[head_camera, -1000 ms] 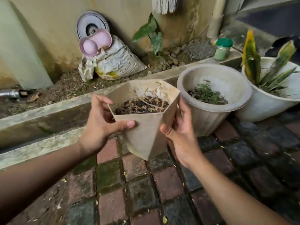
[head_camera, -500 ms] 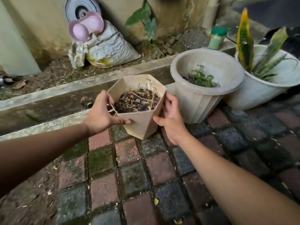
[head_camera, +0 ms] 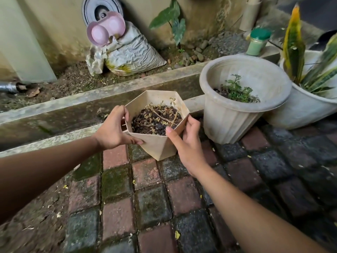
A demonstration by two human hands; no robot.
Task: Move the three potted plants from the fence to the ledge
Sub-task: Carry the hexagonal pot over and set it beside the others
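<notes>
A beige hexagonal pot (head_camera: 160,147) with dark soil and dried stems sits low over the brick paving, its base at the bricks beside the concrete ledge (head_camera: 54,139). My left hand (head_camera: 113,130) grips its left rim and my right hand (head_camera: 186,143) grips its right side. To the right stands a round grey pot (head_camera: 233,121) with a small green plant. Behind that is a white pot (head_camera: 302,110) holding a tall yellow-green striped plant.
A drain channel (head_camera: 60,117) runs behind the ledge. Beyond it lie a crumpled sack (head_camera: 131,55), pink bowls (head_camera: 105,30), a round grey disc (head_camera: 102,10) on the wall, and a green-lidded jar (head_camera: 258,42). Mossy brick paving (head_camera: 145,207) fills the foreground.
The hexagonal pot has gone down and away from me, from mid-air to the level of the bricks by the ledge. Both hands stayed on it.
</notes>
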